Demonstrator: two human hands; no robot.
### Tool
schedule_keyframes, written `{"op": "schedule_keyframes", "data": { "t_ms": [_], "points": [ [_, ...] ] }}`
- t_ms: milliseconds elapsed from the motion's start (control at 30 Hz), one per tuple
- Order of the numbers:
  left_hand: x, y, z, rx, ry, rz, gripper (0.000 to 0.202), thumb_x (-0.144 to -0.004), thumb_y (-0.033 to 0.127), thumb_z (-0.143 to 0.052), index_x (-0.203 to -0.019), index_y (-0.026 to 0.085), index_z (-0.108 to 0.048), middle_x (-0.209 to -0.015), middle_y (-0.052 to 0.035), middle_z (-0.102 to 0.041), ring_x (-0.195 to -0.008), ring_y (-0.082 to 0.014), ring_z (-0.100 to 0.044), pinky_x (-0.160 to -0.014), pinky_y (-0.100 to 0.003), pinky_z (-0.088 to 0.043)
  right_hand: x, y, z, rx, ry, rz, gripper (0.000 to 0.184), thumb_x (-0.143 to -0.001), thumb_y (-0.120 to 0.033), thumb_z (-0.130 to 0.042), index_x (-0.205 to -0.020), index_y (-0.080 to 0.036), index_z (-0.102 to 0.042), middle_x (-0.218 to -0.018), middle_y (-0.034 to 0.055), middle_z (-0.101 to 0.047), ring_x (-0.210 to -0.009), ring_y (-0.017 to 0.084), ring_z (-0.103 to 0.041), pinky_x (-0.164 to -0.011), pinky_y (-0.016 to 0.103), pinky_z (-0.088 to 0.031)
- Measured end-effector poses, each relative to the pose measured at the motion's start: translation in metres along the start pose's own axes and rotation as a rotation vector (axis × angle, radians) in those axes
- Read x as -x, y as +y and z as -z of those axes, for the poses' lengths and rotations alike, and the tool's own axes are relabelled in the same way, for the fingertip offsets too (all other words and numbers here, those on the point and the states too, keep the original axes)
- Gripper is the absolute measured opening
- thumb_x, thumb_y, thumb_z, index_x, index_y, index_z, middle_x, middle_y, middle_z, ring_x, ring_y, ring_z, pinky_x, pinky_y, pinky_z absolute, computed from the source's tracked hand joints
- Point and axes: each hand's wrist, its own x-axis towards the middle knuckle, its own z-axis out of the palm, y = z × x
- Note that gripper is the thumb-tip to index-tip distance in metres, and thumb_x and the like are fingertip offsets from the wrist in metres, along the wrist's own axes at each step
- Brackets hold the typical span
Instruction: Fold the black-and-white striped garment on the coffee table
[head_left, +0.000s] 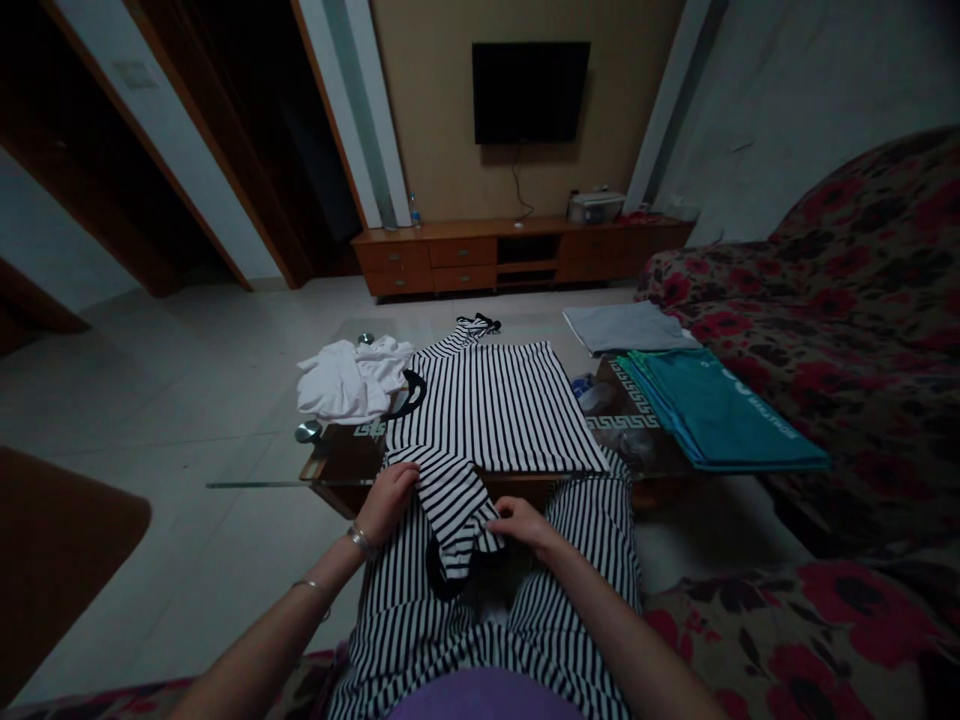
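The striped shirt (499,410) is lying across the glass table (259,468), its near sleeve (448,500) drooping over the near edge; the right hand (521,522) is pinching that sleeve by its end, while the left hand (391,497) is touching its upper part (whether gripping, I cannot tell). White cloth (346,382) is crowding the collar at left; teal cloths (731,412) and grey cloth (628,326) are lying right

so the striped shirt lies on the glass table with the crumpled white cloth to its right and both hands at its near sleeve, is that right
Not quite: the head view shows the crumpled white cloth left of the striped shirt, not right. The shirt lies on the glass table, with the left hand and right hand at its near sleeve.
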Motion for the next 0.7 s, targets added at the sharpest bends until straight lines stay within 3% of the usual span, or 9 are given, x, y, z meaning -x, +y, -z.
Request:
{"op": "schedule_keyframes", "data": {
  "t_ms": [100, 167, 300, 400, 567, 700],
  "points": [
    [0.003, -0.001, 0.000, 0.037, 0.017, -0.028, 0.023, -0.084, 0.011, -0.038, -0.093, 0.016, -0.059, -0.114, -0.0099, -0.060, -0.108, -0.0208, -0.052, -0.096, -0.037, -0.041, 0.021, -0.011, 0.010, -0.171, 0.123, 0.015, 0.020, -0.063, -0.030, -0.068, -0.070, -0.018, -0.053, -0.057, -0.0073, -0.051, -0.056, 0.009, -0.048, -0.056, 0.021, -0.036],
    [0.005, -0.002, -0.001, 0.042, 0.014, -0.022, 0.021, -0.084, 0.011, -0.040, -0.093, 0.017, -0.058, -0.114, -0.0096, -0.060, -0.108, -0.0214, -0.052, -0.096, -0.037, -0.041, 0.030, -0.017, 0.011, -0.250, 0.161, 0.035, 0.025, -0.064, -0.035, -0.071, -0.077, -0.018, -0.056, -0.064, -0.0052, -0.057, -0.062, 0.011, -0.054, -0.061, 0.023, -0.040],
    [0.008, -0.005, -0.002, 0.072, 0.009, 0.036, 0.020, -0.083, 0.012, -0.042, -0.093, 0.018, -0.058, -0.116, -0.0094, -0.060, -0.110, -0.0225, -0.053, -0.098, -0.039, -0.041, 0.041, -0.024, 0.004, -0.334, 0.083, 0.044, 0.042, -0.062, -0.041, -0.077, -0.094, -0.018, -0.062, -0.089, 0.0025, -0.068, -0.087, 0.018, -0.063, -0.082, 0.032, -0.047],
    [0.008, -0.002, 0.001, 0.151, 0.027, 0.118, 0.020, -0.083, 0.016, -0.042, -0.097, 0.018, -0.057, -0.113, -0.0093, -0.061, -0.107, -0.0221, -0.055, -0.098, -0.038, -0.041, 0.048, -0.032, 0.001, -0.460, -0.007, 0.015, 0.046, -0.063, -0.043, -0.078, -0.098, -0.017, -0.065, -0.097, 0.0060, -0.069, -0.096, 0.021, -0.063, -0.090, 0.035, -0.046],
    [-0.005, 0.013, 0.013, 0.334, 0.075, 0.276, 0.023, -0.088, 0.027, -0.040, -0.103, 0.018, -0.056, -0.106, -0.0071, -0.063, -0.099, -0.0189, -0.058, -0.090, -0.032, -0.046, 0.047, -0.047, 0.005, -0.704, -0.021, -0.125, 0.042, -0.065, -0.046, -0.075, -0.094, -0.016, -0.067, -0.097, 0.0087, -0.071, -0.098, 0.025, -0.064, -0.089, 0.039, -0.049],
    [-0.013, 0.011, 0.012, 0.237, 0.093, 0.246, 0.020, -0.086, 0.022, -0.042, -0.098, 0.018, -0.058, -0.102, -0.0073, -0.064, -0.099, -0.0205, -0.059, -0.090, -0.035, -0.045, 0.042, -0.039, 0.008, -0.582, 0.056, -0.079, 0.044, -0.067, -0.046, -0.074, -0.099, -0.017, -0.067, -0.101, 0.0090, -0.070, -0.101, 0.025, -0.062, -0.093, 0.041, -0.047]
  ]
}}
